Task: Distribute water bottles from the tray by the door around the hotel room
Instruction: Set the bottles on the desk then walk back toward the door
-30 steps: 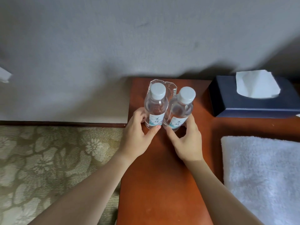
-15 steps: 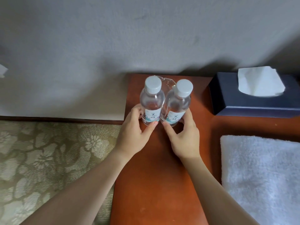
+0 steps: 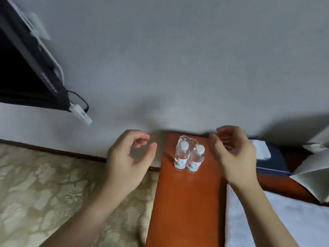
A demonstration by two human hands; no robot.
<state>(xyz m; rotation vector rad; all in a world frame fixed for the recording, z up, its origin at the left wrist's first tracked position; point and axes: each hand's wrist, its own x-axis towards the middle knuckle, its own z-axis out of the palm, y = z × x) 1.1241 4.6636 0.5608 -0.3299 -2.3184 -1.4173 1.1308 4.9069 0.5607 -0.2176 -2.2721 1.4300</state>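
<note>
Grey wall, wood desk (image 3: pixel 187 202): two water bottles (image 3: pixel 188 157) upright, touching, near back edge. Left hand (image 3: pixel 124 164) & right hand (image 3: pixel 235 157) either side, fingers loosely curled, holding nothing. Bottles prob light, slick, squashy; grip mid-body.

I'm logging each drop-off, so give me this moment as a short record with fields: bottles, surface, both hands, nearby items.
bottles: two water bottles, white caps, upright, side by side, touching
surface: brown wooden table, bottles near its far end by the wall
left hand: loosely curled, holds nothing, apart from the bottles
right hand: loosely curled, holds nothing, apart from the bottles
nearby: clear glass object behind the bottles; dark blue tissue box; white towel
</note>
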